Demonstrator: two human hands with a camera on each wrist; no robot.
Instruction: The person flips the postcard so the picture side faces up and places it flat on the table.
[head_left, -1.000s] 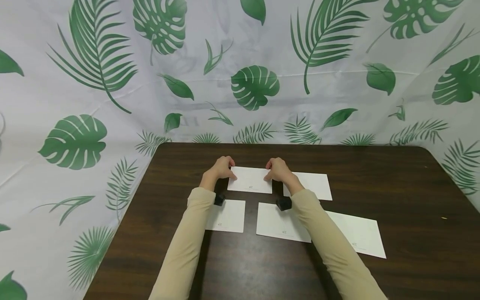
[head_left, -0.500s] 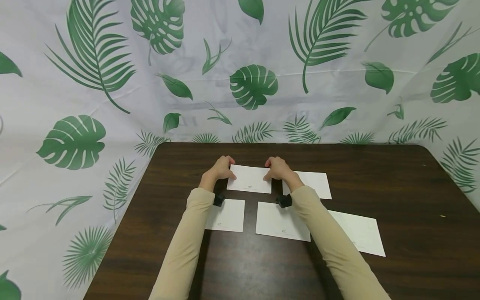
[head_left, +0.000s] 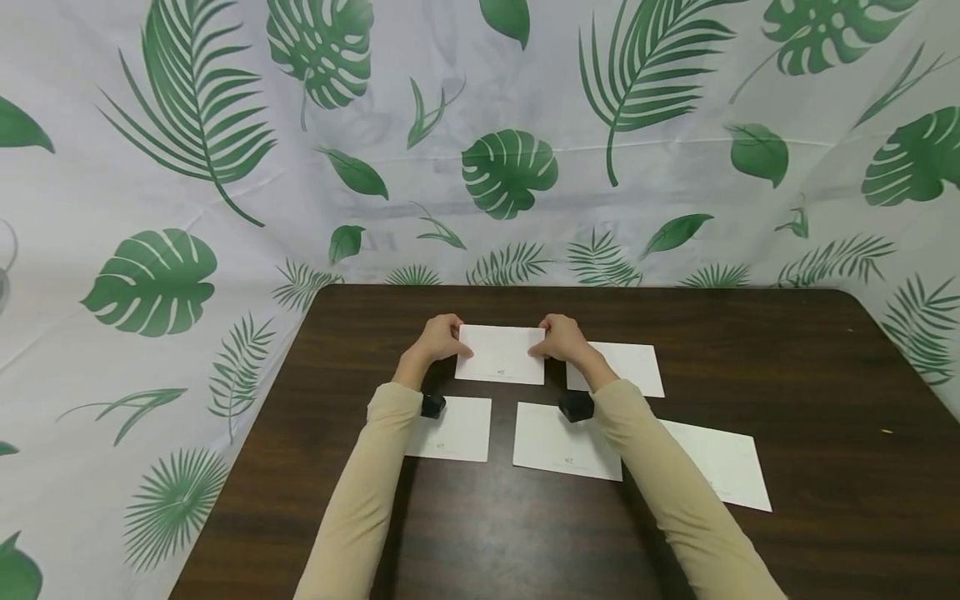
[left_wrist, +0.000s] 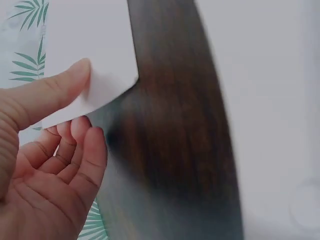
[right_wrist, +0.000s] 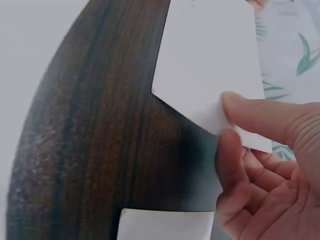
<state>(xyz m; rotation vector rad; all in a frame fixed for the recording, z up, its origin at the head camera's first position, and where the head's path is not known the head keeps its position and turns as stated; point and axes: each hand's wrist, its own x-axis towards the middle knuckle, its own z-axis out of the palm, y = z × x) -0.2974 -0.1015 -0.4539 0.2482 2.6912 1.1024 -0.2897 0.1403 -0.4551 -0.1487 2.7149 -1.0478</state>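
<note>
A white card (head_left: 500,352) with a small grey print near its front edge is tilted up, its far edge raised. My left hand (head_left: 435,343) pinches the card's left edge, thumb on the face toward me and fingers behind. On the opposite edge, my right hand (head_left: 566,340) pinches it the same way. In the left wrist view, the card (left_wrist: 100,35) bends slightly beneath the thumb, with the lower corner close to the wood. The right wrist view shows the card (right_wrist: 210,55) between thumb and curled fingers, its lower corner right at the tabletop.
More white cards lie flat on the dark wooden table (head_left: 487,533): one at front left (head_left: 459,429), one at front middle (head_left: 558,442), one at front right (head_left: 723,462) and one at back right (head_left: 630,367). A leaf-patterned cloth (head_left: 517,250) hangs behind the table.
The far edge of the held card has risen a little and the card now faces me more squarely. Both hands keep their grip; the other cards stay in place.
</note>
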